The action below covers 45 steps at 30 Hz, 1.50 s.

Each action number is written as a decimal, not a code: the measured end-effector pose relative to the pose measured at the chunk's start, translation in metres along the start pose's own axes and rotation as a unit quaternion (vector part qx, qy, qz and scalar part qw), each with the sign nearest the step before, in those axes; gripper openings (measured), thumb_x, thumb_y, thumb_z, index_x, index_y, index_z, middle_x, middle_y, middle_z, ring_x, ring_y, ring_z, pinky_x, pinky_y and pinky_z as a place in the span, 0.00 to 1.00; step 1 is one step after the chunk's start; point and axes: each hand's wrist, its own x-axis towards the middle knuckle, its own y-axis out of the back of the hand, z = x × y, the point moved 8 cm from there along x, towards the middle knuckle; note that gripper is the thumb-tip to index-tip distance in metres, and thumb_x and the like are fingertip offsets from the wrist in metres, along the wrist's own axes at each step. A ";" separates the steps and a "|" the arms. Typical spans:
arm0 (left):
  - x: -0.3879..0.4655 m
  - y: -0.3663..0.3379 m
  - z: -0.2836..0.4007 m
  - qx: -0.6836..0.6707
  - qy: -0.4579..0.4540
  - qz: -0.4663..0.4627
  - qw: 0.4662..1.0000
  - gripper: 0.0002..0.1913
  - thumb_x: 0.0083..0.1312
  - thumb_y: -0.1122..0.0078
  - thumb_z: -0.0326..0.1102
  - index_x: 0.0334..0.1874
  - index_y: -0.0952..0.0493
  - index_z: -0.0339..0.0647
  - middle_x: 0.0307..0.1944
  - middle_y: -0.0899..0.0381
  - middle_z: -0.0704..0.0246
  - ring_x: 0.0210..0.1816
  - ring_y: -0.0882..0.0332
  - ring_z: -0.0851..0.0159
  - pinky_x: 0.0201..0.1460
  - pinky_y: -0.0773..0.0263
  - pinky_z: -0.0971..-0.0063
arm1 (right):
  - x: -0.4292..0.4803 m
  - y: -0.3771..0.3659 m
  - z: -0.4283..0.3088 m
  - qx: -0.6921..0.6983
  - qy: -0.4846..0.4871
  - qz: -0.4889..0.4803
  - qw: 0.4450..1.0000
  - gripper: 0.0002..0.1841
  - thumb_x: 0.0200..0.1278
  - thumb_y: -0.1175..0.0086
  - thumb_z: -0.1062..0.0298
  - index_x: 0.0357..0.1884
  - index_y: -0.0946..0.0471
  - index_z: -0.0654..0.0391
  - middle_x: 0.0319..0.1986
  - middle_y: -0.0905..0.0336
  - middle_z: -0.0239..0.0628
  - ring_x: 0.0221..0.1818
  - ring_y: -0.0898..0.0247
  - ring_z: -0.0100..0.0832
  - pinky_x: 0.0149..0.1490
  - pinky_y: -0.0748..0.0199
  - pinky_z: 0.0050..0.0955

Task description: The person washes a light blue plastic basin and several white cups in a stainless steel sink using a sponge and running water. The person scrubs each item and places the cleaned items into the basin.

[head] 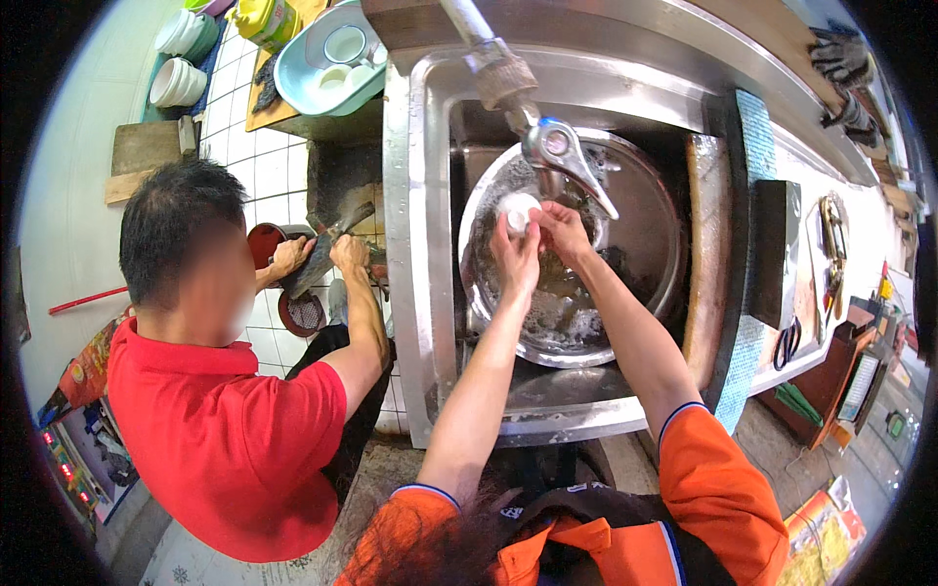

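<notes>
Between my two hands is a small white cup (520,211), its round foot turned up towards me. My left hand (516,258) supports it from the near side with its fingers around the wall. From the right, my right hand (563,231) grips its edge with thumb and fingertips. Both hands are over a round metal basin (469,253) of foamy, cloudy water. The basin stands inside a stainless steel sink (432,293). Just beyond the cup hangs a metal tap (557,143), its lever pointing down to the right. The cup's inside is hidden.
At the left a person in a red shirt (220,439) handles a dark, long object (315,265). A light blue plastic tub (293,88) holds white cups and a bowl. Right of the basin lie a long board (705,256) and a dark block (775,253).
</notes>
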 end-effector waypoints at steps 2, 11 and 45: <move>0.011 0.001 0.006 0.009 -0.036 0.016 0.999 0.40 0.58 0.37 0.42 0.67 0.50 0.39 0.60 0.47 0.53 0.59 0.38 0.56 0.55 0.34 0.69 | -0.007 0.002 -0.019 -0.029 0.035 0.004 0.999 0.07 0.61 0.46 0.63 0.34 0.25 0.54 0.18 0.26 0.26 0.15 0.33 0.17 0.17 0.40 0.15; 0.010 -0.004 0.049 -0.226 0.013 -0.113 0.967 0.16 0.62 0.41 0.38 0.47 0.29 0.37 0.42 0.23 0.68 0.44 0.25 0.70 0.48 0.30 0.74 | -0.030 -0.006 -0.064 -0.006 0.081 0.009 0.997 0.11 0.56 0.40 0.59 0.31 0.24 0.57 0.17 0.31 0.25 0.16 0.38 0.17 0.19 0.42 0.18; 0.019 -0.008 0.070 -0.223 -0.028 -0.111 0.968 0.13 0.65 0.49 0.27 0.52 0.30 0.35 0.44 0.24 0.67 0.42 0.24 0.71 0.42 0.26 0.75 | -0.058 -0.021 -0.107 -0.168 0.279 0.116 0.938 0.13 0.51 0.41 0.75 0.40 0.26 0.63 0.37 0.26 0.37 0.38 0.27 0.25 0.40 0.27 0.23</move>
